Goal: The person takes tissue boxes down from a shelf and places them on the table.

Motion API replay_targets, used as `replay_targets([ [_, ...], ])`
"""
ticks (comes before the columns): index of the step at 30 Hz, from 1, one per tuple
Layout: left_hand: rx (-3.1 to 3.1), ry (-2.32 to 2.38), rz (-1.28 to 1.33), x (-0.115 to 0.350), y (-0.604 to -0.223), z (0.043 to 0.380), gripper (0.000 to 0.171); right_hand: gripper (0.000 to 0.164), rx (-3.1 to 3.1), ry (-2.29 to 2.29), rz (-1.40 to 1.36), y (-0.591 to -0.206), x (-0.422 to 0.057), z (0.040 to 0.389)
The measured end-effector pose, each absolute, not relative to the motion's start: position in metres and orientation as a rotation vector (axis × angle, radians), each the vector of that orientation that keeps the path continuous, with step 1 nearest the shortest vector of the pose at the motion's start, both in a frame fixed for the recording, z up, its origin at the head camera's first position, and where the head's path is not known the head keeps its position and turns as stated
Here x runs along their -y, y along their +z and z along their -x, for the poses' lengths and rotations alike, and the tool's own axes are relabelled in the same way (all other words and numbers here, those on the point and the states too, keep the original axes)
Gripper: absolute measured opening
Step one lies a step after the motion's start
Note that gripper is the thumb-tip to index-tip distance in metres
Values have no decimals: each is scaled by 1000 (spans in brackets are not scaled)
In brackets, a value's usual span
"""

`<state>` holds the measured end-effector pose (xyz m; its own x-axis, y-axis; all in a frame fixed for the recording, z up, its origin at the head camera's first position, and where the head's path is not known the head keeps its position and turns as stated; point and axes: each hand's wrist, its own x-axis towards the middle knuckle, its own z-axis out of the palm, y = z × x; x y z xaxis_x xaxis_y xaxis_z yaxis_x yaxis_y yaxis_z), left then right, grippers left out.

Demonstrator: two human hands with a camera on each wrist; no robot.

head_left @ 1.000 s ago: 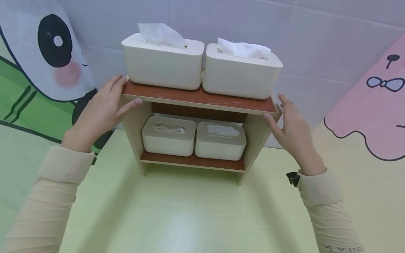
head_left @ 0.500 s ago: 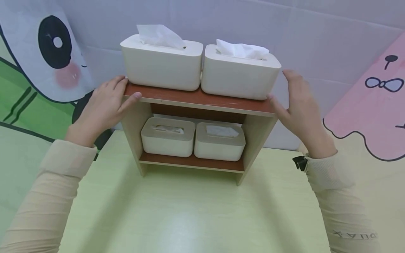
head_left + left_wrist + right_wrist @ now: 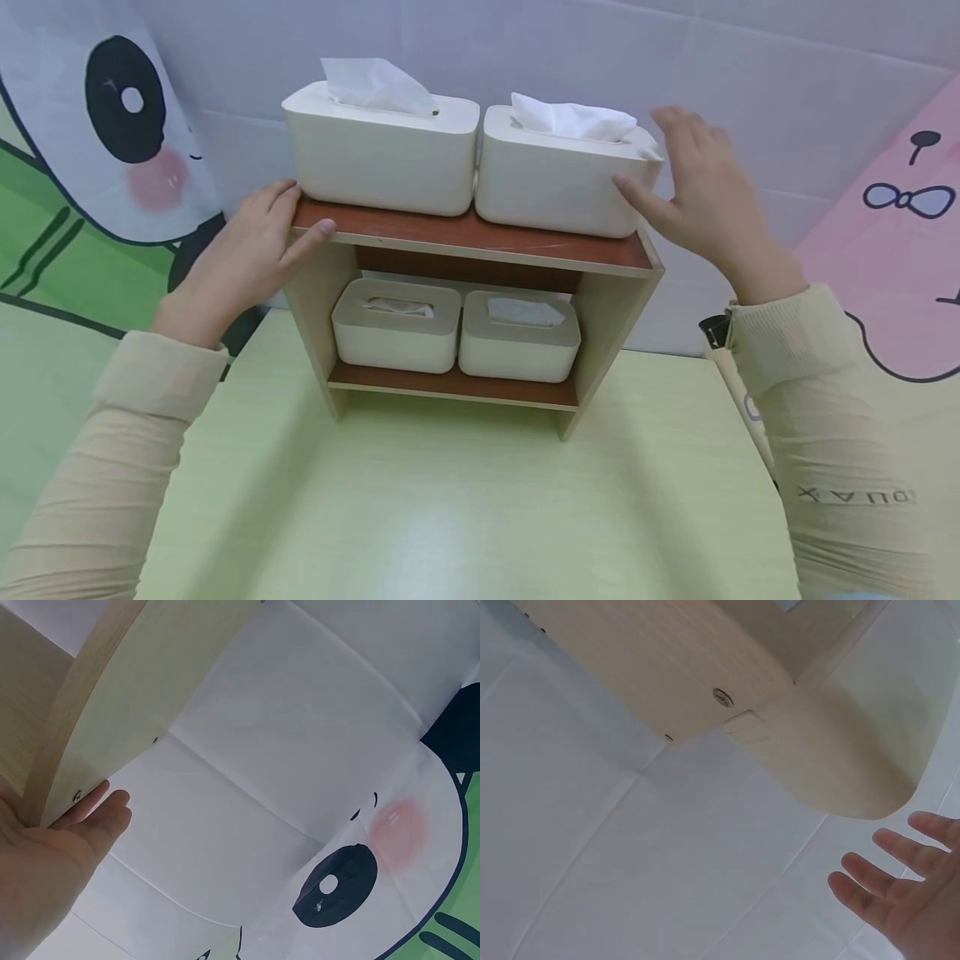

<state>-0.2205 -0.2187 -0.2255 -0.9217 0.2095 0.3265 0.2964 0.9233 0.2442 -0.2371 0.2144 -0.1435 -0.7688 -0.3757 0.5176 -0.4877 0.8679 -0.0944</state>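
Two cream tissue boxes stand side by side on top of a small wooden shelf (image 3: pixel 620 342), an upper-left tissue box (image 3: pixel 382 162) and an upper-right tissue box (image 3: pixel 551 187). White tissue sticks up from both lids. My left hand (image 3: pixel 243 258) holds the shelf's upper left corner, thumb over the front edge and fingers along the outer side. Beside the upper-right box, my right hand (image 3: pixel 708 196) is spread, its thumb overlapping the box's right end in the head view. In the right wrist view, the fingers (image 3: pixel 862 896) are straight, with a gap between them and the box.
Two more tissue boxes, a lower-left one (image 3: pixel 397 333) and a lower-right one (image 3: pixel 521 342), sit on the shelf's lower board (image 3: pixel 450 387). The shelf stands on a pale table (image 3: pixel 420 500). Behind hangs a pale cloth (image 3: pixel 570 42) beside cartoon prints.
My right hand has left the shelf's upper right corner and risen to the right end of the upper-right tissue box. The left hand stays on its corner.
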Motion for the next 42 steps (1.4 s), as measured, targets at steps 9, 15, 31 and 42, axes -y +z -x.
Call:
replay_targets([
  [9,2769,-442,389,220,-228,220,77,81,2741,244,-623,-125,-205,254],
  [15,2764,-416,389,217,-229,220,77,88,2848,247,-602,-117,-199,261],
  [31,2735,-411,393,219,-231,219,76,100,2961,322,-695,-115,-193,287],
  [42,2718,-403,392,222,-233,218,75,106,3057,429,-692,-109,-189,298],
])
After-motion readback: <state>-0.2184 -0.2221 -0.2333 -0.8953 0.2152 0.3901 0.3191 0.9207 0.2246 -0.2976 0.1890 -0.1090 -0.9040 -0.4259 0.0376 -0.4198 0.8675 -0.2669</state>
